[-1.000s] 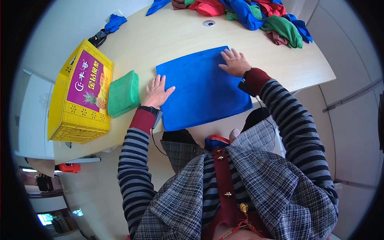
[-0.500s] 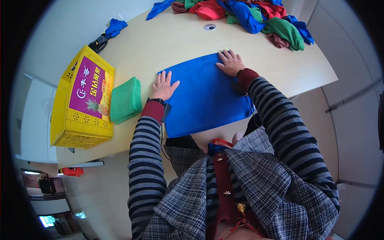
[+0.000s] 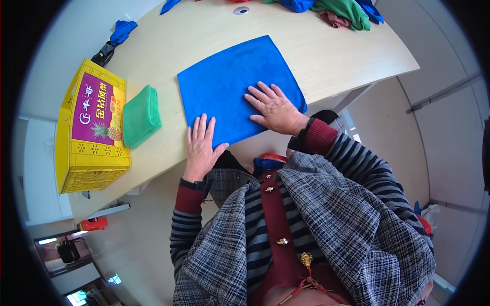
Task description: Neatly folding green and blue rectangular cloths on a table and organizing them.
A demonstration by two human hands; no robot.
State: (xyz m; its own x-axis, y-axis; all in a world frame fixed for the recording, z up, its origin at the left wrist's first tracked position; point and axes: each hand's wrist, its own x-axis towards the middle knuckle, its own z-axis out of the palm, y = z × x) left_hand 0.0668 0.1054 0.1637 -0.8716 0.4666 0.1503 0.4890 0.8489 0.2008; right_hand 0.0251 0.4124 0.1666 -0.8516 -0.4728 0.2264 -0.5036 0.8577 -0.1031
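A blue cloth [image 3: 237,86] is lying spread flat on the pale wooden table [image 3: 332,56], its near edge running close to the table's near rim; the left hand [image 3: 200,148] is resting palm down on the cloth's near left corner, its fingers [image 3: 196,127] lying straight and slightly apart, gripping nothing; the right hand [image 3: 275,108] is pressing flat on the cloth's near right part, its fingers [image 3: 258,94] spreading wide and pointing left and far, also holding nothing. Both forearms are showing dark red cuffs and striped sleeves, and a dark band is sitting at each wrist.

To the left of the cloth, apart from it, a folded green cloth [image 3: 141,115] is lying on the table, just beside a yellow plastic crate [image 3: 91,153] with a purple printed panel, which is standing at the table's left end. At the far edge of the table a heap of coloured cloths [image 3: 342,10] is lying, green, blue and pinkish ones among them; a small round grey fitting [image 3: 241,10] is sitting in the tabletop near that heap; further left a crumpled blue cloth [image 3: 122,31] is lying at the table's far left rim.
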